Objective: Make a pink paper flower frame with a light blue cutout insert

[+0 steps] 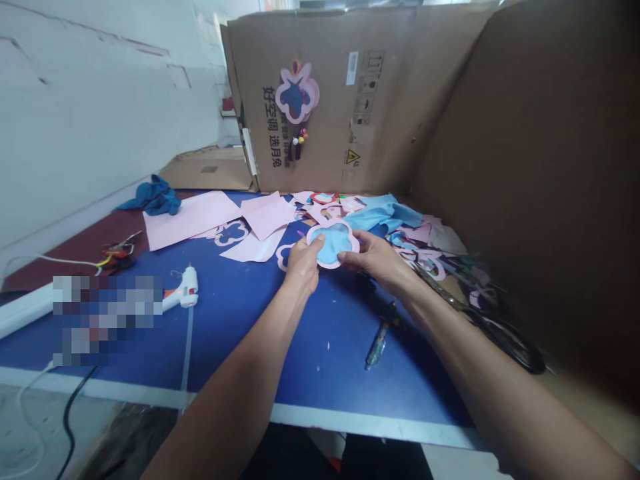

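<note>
A pink flower-shaped paper frame with light blue fabric across its middle [331, 245] is held up over the table between both hands. My left hand [303, 264] pinches its left side, thumb on the front. My right hand [375, 255] grips the right edge between thumb and fingers. Just behind my left hand, another pink flower-shaped frame [283, 257] lies partly covered. Below my right hand a pen [379, 343] rests on the blue table [310, 360]. Large black-handled scissors [505, 337] lie beyond my right forearm.
A white glue gun [188, 290] stands at left, with cables near it. Pink paper sheets [193, 217], light blue fabric [385, 213] and paper scraps lie at the back. A cardboard box wall [390, 120] with a hanging flower ornament [311, 93] rises behind; dark cardboard [550, 173] bounds the right.
</note>
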`<state>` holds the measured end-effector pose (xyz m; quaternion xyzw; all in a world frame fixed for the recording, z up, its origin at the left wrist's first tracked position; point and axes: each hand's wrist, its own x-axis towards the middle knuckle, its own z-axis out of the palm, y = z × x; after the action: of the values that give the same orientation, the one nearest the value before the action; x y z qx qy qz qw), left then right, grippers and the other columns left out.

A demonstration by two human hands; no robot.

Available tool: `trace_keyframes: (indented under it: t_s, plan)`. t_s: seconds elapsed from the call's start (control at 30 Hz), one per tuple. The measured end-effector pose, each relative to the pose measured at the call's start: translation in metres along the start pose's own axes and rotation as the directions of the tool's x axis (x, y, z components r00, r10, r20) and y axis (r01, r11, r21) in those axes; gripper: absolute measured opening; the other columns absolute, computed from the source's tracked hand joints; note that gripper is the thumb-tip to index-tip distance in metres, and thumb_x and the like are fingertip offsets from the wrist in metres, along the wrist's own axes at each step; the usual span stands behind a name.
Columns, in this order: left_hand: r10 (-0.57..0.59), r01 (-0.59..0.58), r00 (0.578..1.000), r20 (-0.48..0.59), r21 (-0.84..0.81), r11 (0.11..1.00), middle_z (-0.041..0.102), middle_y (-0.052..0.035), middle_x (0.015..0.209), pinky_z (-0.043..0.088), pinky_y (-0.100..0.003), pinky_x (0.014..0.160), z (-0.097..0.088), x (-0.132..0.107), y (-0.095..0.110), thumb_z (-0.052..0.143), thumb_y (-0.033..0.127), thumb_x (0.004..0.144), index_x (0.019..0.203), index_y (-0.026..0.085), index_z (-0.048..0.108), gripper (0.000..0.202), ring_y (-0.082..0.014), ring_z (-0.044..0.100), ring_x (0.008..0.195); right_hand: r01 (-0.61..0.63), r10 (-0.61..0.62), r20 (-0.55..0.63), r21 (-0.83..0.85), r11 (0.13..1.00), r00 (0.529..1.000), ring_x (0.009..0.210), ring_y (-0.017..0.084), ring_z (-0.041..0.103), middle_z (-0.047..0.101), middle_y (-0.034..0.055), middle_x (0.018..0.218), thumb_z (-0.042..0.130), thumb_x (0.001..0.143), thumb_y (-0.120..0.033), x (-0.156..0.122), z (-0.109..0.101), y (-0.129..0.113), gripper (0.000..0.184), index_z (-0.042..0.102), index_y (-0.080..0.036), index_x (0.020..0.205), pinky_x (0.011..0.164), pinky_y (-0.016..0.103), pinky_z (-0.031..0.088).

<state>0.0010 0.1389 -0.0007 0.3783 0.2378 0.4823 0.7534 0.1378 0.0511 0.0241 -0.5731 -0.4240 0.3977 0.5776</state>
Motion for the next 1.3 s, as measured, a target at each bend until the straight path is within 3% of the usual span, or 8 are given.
trace_keyframes:
  t_s: [0.13, 0.27, 0.4, 0.57, 0.87, 1.03, 1.3]
  plan:
    - [0.005, -0.004, 1.000, -0.016, 0.004, 1.000, 0.079, -0.0067, 0.090, 0.058, -0.033, 0.085, -0.001, 0.001, 0.000, 0.095, 0.032, 0.071, 0.097, 0.015, 0.074, 0.038, -0.0200, 0.075, 0.081, 0.052, -0.051, 0.004, -0.038, 0.998, 0.999, 0.066, 0.015, 0.065, 0.077, -0.0023, 0.084, 0.092, 0.064, -0.022, -0.001, 0.004, 0.001, 0.050, 0.078, -0.021, 0.112, 0.059, 0.025, 0.053]
    - [0.002, -0.002, 1.000, -0.010, -0.004, 1.000, 0.079, -0.0072, 0.089, 0.058, -0.036, 0.086, -0.002, 0.003, 0.001, 0.094, 0.033, 0.073, 0.096, 0.014, 0.073, 0.037, -0.0213, 0.075, 0.081, 0.006, -0.006, -0.002, 0.017, 1.000, 1.000, 0.064, 0.017, 0.067, 0.079, -0.0016, 0.082, 0.095, 0.060, -0.021, -0.002, 0.005, 0.000, 0.058, 0.076, -0.022, 0.114, 0.057, 0.026, 0.052]
    - [-0.012, 0.012, 1.000, -0.024, -0.004, 1.000, 0.079, -0.0085, 0.088, 0.059, -0.039, 0.090, -0.002, 0.003, 0.001, 0.094, 0.034, 0.074, 0.097, 0.015, 0.073, 0.036, -0.0252, 0.077, 0.088, -0.019, 0.019, 0.008, 0.002, 1.000, 1.000, 0.067, 0.019, 0.070, 0.080, -0.0003, 0.082, 0.094, 0.061, -0.020, -0.001, 0.002, -0.001, 0.060, 0.077, -0.023, 0.118, 0.059, 0.027, 0.053]
    - [-0.013, 0.013, 1.000, -0.013, -0.007, 1.000, 0.080, -0.0095, 0.090, 0.060, -0.040, 0.093, 0.000, 0.000, 0.001, 0.095, 0.032, 0.072, 0.096, 0.014, 0.074, 0.036, -0.0271, 0.078, 0.094, 0.030, -0.027, -0.066, 0.042, 0.999, 0.997, 0.060, 0.015, 0.062, 0.077, -0.0017, 0.076, 0.094, 0.063, -0.023, 0.001, 0.000, -0.001, 0.053, 0.078, -0.021, 0.113, 0.054, 0.025, 0.046]
    - [-0.036, 0.032, 0.997, 0.064, 0.054, 0.998, 0.080, -0.0089, 0.085, 0.060, -0.040, 0.090, 0.002, -0.004, 0.000, 0.096, 0.036, 0.071, 0.096, 0.014, 0.078, 0.038, -0.0280, 0.078, 0.091, 0.100, -0.086, -0.142, 0.096, 0.990, 0.986, 0.059, 0.014, 0.063, 0.074, -0.0031, 0.073, 0.095, 0.063, -0.030, 0.001, 0.003, -0.003, 0.047, 0.077, -0.020, 0.105, 0.056, 0.027, 0.054]
    - [-0.075, 0.064, 0.989, 0.123, 0.097, 0.993, 0.080, -0.0084, 0.085, 0.060, -0.038, 0.083, 0.001, -0.006, 0.002, 0.096, 0.040, 0.072, 0.097, 0.014, 0.079, 0.040, -0.0238, 0.075, 0.081, 0.111, -0.089, -0.184, 0.112, 0.988, 0.979, 0.065, 0.018, 0.068, 0.077, -0.0011, 0.077, 0.094, 0.062, -0.030, 0.005, -0.002, 0.001, 0.045, 0.076, -0.021, 0.102, 0.060, 0.030, 0.060]
    - [-0.125, 0.111, 0.990, 0.059, 0.195, 0.975, 0.079, -0.0099, 0.082, 0.062, -0.038, 0.073, -0.003, -0.003, 0.003, 0.095, 0.040, 0.073, 0.089, 0.015, 0.080, 0.034, -0.0236, 0.075, 0.073, 0.108, -0.090, -0.219, 0.072, 0.992, 0.972, 0.054, 0.017, 0.063, 0.075, -0.0001, 0.072, 0.092, 0.065, -0.034, 0.008, -0.008, 0.002, 0.043, 0.076, -0.019, 0.102, 0.046, 0.029, 0.054]
